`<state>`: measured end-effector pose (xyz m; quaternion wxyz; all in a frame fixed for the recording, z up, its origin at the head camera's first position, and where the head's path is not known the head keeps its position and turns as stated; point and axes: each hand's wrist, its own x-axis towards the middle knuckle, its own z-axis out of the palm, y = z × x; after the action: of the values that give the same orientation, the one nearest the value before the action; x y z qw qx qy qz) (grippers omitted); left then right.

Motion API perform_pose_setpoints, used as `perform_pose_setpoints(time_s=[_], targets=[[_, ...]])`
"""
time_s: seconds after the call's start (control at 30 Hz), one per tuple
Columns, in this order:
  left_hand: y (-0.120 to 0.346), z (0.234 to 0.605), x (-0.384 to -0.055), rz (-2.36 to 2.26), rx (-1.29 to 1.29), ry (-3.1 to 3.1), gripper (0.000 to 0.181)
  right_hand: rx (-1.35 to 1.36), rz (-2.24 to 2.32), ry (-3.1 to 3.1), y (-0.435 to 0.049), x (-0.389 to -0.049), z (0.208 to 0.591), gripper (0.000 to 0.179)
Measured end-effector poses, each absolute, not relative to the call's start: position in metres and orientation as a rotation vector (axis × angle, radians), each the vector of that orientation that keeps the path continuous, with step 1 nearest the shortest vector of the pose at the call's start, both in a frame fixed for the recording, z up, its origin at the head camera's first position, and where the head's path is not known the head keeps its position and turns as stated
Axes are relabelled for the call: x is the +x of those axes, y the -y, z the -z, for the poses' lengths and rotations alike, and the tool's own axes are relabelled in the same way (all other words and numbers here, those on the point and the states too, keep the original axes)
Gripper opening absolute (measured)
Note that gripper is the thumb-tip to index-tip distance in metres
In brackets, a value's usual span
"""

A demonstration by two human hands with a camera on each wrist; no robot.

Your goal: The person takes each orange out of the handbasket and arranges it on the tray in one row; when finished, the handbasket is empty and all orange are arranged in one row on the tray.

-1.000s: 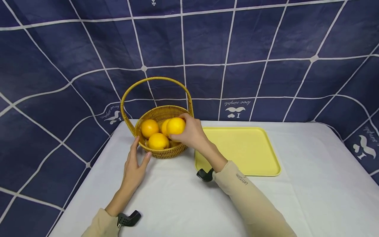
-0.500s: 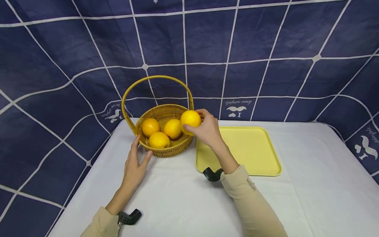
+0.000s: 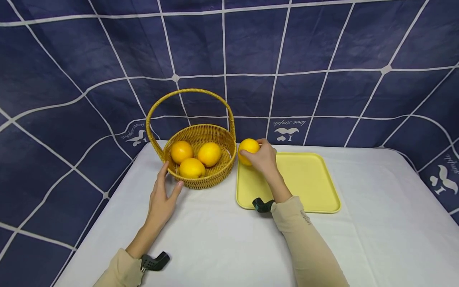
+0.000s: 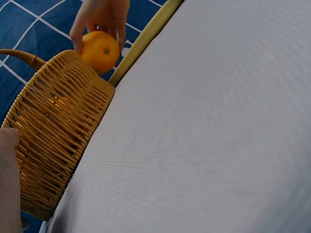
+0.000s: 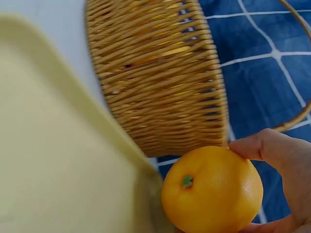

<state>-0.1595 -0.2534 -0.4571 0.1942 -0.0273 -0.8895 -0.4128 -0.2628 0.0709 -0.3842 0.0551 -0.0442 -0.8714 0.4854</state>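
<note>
My right hand pinches an orange between thumb and fingers, above the back left corner of a yellow tray. A small green stem mark shows on the fruit in the right wrist view. Left of it stands a round wicker basket with a tall arched handle. Inside lie an orange and two yellower fruits, one at the front and one at the right. My left hand rests its extended thumb and fingers against the basket's front left side.
A white cloth covers the table under the tray and basket. Behind hangs a dark blue curtain with white grid lines. The basket's handle arches high above its rim.
My right hand has carried the orange out of the basket, rightward over its rim, then lowered it over the tray's corner. The left hand has stayed against the basket.
</note>
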Motion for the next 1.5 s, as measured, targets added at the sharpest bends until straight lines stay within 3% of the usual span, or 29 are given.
perform_pose_setpoints(time_s=[0.23, 0.5, 1.07, 1.5], targets=[[0.253, 0.458, -0.160, 1.153, -0.082, 2.502, 0.079, -0.144, -1.442, 2.687, -0.069, -0.267, 0.405, 0.078], [0.254, 0.459, -0.161, 1.152, -0.093, 2.489, 0.079, -0.139, -1.430, 2.741, -0.073, -0.267, 0.402, 0.082], [0.256, 0.459, -0.159, 1.156, -0.085, 2.500, 0.079, -0.128, -1.301, 2.791, -0.075, -0.260, 0.380, 0.081], [0.256, 0.460, -0.160, 1.151, -0.085, 2.507, 0.079, 0.078, -1.306, 2.652, -0.065, -0.245, 0.352, 0.068]])
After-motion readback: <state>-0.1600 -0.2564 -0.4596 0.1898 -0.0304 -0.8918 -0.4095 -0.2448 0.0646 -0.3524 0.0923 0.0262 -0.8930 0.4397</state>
